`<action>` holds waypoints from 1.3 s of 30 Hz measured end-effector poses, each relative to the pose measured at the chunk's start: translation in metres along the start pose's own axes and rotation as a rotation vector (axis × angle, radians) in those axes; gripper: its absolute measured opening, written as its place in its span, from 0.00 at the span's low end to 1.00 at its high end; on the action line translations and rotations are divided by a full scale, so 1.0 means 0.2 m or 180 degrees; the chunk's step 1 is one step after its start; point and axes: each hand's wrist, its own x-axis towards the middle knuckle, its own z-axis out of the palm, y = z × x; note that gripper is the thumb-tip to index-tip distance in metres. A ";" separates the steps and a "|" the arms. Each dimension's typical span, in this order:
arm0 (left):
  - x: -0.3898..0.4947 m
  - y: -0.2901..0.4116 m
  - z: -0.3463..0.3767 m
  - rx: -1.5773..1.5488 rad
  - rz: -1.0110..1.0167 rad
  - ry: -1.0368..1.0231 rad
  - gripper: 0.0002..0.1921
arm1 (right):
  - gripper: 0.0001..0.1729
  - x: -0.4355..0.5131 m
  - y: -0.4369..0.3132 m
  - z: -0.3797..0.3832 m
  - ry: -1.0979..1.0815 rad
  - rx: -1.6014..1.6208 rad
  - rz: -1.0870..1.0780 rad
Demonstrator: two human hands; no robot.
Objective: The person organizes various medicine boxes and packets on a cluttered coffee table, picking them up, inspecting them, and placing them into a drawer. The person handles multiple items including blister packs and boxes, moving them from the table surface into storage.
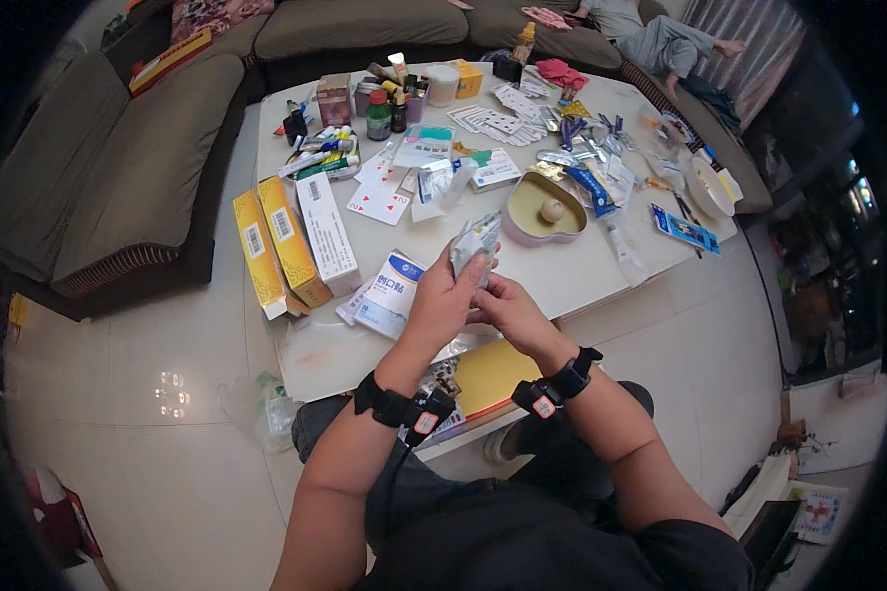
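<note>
My left hand [454, 284] grips a crumpled silver foil packet [476, 242] above the near part of the white table [517, 258]. Its thumb presses on the packet's front. My right hand [514, 306] meets the left at the packet's lower end, fingers bent in. Whether those fingers hold part of it is hidden. Just left of my hands lies a white and blue adhesive bandage box [390, 295]. Beyond them to the right stands a heart-shaped tin [536, 238] with a small round ball-like thing [551, 210] inside.
Yellow boxes [288, 244] and a white box [327, 233] stand at the left edge. Playing cards [499, 122], ointment tubes [321, 155] and a green bottle [378, 116] crowd the far side. A drawer [491, 377] is open above my lap. A person [636, 37] sits on the sofa.
</note>
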 end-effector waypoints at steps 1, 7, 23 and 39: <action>0.00 0.00 0.00 0.0122 -0.0021 0.0023 0.19 | 0.18 0.00 0.00 -0.01 0.0000 -0.0035 -0.0043; -0.02 0.07 0.01 0.0464 0.0454 0.0334 0.16 | 0.15 0.02 0.04 -0.02 -0.0022 -0.0314 -0.0068; -0.09 0.04 0.06 0.0331 -0.0363 -0.0644 0.15 | 0.12 -0.33 0.08 0.02 0.1056 -0.1071 -0.0475; -0.73 -0.68 0.00 0.2939 -0.2299 -0.2606 0.34 | 0.18 -0.68 0.82 -0.36 0.0974 -0.3666 0.0485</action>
